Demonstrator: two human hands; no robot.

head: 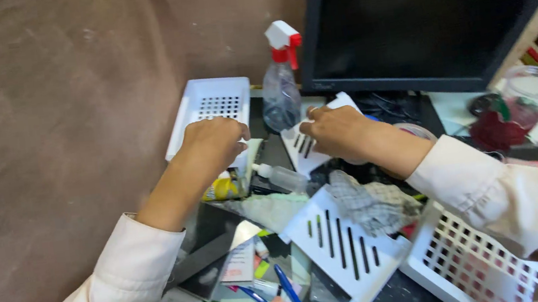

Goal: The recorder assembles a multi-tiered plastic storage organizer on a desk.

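White basket [213, 103] under left hand [213, 142] — right hand [337, 130] apart.

A white perforated basket [210, 107] is tilted against the wall; a white slotted tray [302, 147] is held upright.

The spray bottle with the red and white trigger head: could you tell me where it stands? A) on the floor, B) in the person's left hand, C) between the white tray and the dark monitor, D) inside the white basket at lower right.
C: the spray bottle stands upright between the white perforated tray and the monitor, with neither hand holding it.
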